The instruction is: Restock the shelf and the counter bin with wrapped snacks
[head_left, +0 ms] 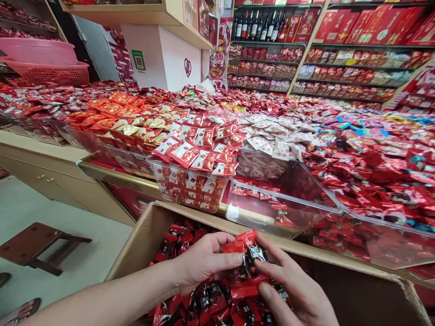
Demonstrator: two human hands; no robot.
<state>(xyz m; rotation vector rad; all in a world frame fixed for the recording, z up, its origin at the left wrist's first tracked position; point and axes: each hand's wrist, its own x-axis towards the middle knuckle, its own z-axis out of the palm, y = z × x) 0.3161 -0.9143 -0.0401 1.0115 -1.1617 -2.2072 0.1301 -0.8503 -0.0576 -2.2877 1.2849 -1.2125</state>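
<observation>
Over an open cardboard box my left hand is closed, its thumb pressing on small red-and-black wrapped candies. Facing it, my right hand pinches another red-and-black wrapped candy of the same kind between thumb and fingers. The candies touch one another, so how many each hand has is hard to make out. Below both hands, the box holds a heap of matching candies. Just beyond the box, a clear plastic bin has a few such candies at its bottom.
Clear bins heaped with red-and-white packets, white packets and red foil candies line the counter. Pink baskets stand at the back left. A low wooden stool and a sandaled foot are on the floor.
</observation>
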